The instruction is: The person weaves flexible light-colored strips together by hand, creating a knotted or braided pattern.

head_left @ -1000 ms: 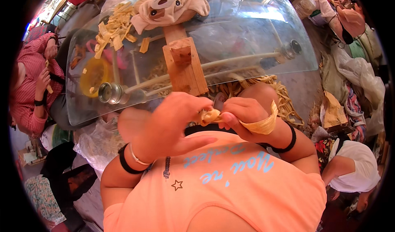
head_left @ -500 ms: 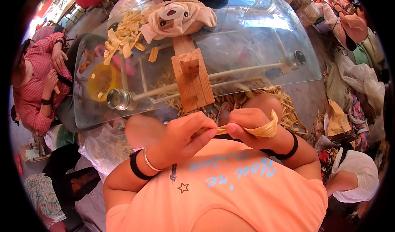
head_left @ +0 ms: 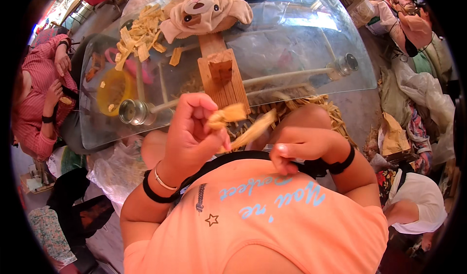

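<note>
My left hand [head_left: 192,128], raised before my chest, is closed on a straw-coloured dried husk strip [head_left: 231,113]. The strip is folded or knotted near my fingertips, and a longer blurred tail [head_left: 255,130] sticks out toward the right. My right hand [head_left: 301,150] stays lower beside my shirt, its fingers loosely bent and apart, with nothing visible in it. Ahead of both hands, a wooden block stand [head_left: 224,82] lies on the glass tabletop [head_left: 292,50]. A pile of husk pieces [head_left: 141,33] rests at the table's far left.
A plush dog-faced item [head_left: 206,14] covers the stand's far end. Under the glass are a yellow basket [head_left: 114,91], metal-capped table legs [head_left: 134,112] and coils of husk rope [head_left: 335,116]. A person in a striped shirt [head_left: 41,89] sits at left. Plastic sacks [head_left: 428,94] lie at right.
My hands have come apart. The left has lifted forward with the husk strip, while the right has let go of it and dropped slightly. The view has shifted a little.
</note>
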The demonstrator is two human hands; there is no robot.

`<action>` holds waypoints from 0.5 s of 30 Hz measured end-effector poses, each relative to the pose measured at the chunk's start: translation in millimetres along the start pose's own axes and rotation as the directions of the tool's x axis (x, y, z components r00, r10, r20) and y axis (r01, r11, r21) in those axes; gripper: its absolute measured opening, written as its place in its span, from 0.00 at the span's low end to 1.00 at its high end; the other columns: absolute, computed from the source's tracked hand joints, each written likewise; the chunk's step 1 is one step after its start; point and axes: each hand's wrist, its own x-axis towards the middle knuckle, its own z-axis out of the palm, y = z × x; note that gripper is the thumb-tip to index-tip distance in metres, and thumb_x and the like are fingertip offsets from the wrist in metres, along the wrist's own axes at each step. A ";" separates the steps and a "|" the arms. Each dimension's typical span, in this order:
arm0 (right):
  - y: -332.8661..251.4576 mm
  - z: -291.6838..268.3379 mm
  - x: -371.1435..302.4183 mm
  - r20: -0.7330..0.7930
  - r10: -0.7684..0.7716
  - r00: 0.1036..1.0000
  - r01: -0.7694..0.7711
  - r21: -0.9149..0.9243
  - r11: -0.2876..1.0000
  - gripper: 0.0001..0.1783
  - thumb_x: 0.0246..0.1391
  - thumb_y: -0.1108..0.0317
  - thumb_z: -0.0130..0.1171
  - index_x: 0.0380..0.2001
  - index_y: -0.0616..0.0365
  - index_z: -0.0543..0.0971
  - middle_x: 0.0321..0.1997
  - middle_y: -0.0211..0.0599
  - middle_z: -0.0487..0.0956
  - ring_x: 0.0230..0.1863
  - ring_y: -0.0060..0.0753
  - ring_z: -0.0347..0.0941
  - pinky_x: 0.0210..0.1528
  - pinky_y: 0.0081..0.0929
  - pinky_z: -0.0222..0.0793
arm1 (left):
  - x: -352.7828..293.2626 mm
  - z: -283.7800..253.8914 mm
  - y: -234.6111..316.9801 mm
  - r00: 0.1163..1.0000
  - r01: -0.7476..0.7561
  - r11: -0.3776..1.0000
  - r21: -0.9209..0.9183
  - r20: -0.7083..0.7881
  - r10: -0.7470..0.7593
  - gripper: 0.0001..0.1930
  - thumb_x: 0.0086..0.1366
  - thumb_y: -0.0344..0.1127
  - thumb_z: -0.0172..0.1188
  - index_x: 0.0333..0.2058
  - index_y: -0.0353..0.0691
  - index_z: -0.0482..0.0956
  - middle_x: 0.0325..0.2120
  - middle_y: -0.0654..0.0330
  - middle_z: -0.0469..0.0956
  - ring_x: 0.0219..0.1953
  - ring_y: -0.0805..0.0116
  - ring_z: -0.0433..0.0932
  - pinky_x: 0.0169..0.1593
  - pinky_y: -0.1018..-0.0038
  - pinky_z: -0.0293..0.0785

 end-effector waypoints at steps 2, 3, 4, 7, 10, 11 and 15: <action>-9.3 0.6 -1.2 -0.159 -0.201 0.967 0.180 -0.138 0.974 0.23 0.66 0.50 0.56 0.35 0.64 0.77 0.28 0.33 0.78 0.26 0.25 0.72 0.30 0.20 0.66 | 0.3 -4.6 -13.2 0.997 -0.004 0.996 0.087 0.074 -0.002 0.17 0.62 0.19 0.58 0.45 0.39 0.63 0.34 0.63 0.69 0.31 0.77 0.74 0.34 0.81 0.74; -4.8 7.3 7.8 -0.338 -0.322 0.884 0.286 -0.154 0.946 0.22 0.60 0.54 0.64 0.42 0.64 0.74 0.30 0.36 0.79 0.27 0.27 0.74 0.30 0.22 0.69 | 2.2 -7.1 -19.9 0.992 0.029 0.956 0.293 0.108 -0.063 0.15 0.61 0.20 0.61 0.42 0.39 0.66 0.33 0.64 0.69 0.29 0.79 0.71 0.32 0.82 0.70; -4.4 12.9 21.0 -0.385 -0.399 0.832 0.289 -0.313 0.905 0.21 0.60 0.57 0.65 0.43 0.64 0.73 0.30 0.37 0.78 0.27 0.27 0.74 0.30 0.23 0.70 | 1.4 -7.3 -26.4 0.992 -0.015 0.941 0.338 0.122 -0.028 0.15 0.61 0.20 0.62 0.42 0.39 0.67 0.32 0.64 0.69 0.28 0.79 0.70 0.31 0.82 0.69; -3.3 20.5 48.7 -0.466 -0.615 0.635 0.152 -0.706 0.692 0.14 0.60 0.66 0.64 0.42 0.60 0.73 0.28 0.37 0.76 0.28 0.27 0.73 0.30 0.25 0.70 | 5.7 2.7 -33.4 0.998 -0.054 0.887 0.459 0.005 0.058 0.12 0.59 0.24 0.65 0.38 0.39 0.72 0.27 0.63 0.70 0.27 0.78 0.70 0.29 0.79 0.67; 9.1 -9.0 55.7 -0.542 -0.613 0.574 0.090 -0.703 0.706 0.10 0.61 0.68 0.62 0.41 0.60 0.73 0.28 0.38 0.76 0.27 0.28 0.72 0.30 0.24 0.69 | 12.3 -26.1 -27.0 0.992 0.068 0.700 0.711 -0.125 0.031 0.09 0.61 0.29 0.67 0.36 0.38 0.75 0.26 0.61 0.75 0.28 0.77 0.72 0.30 0.78 0.68; 7.2 -13.9 58.7 -0.596 -0.573 0.562 0.119 -0.627 0.770 0.09 0.62 0.68 0.61 0.39 0.61 0.74 0.28 0.39 0.75 0.27 0.28 0.71 0.31 0.24 0.69 | 14.5 -29.5 -20.3 0.987 0.124 0.694 0.709 -0.158 -0.014 0.08 0.63 0.33 0.66 0.34 0.37 0.76 0.26 0.57 0.77 0.28 0.73 0.73 0.32 0.77 0.69; 10.6 -33.6 83.0 -0.542 -0.662 0.518 0.070 -0.744 0.664 0.08 0.60 0.70 0.62 0.37 0.60 0.74 0.29 0.38 0.75 0.26 0.31 0.71 0.31 0.25 0.68 | 30.8 -49.3 -29.8 0.979 -0.035 0.563 0.825 -0.085 0.186 0.05 0.67 0.31 0.61 0.36 0.37 0.76 0.23 0.69 0.72 0.26 0.81 0.67 0.31 0.80 0.64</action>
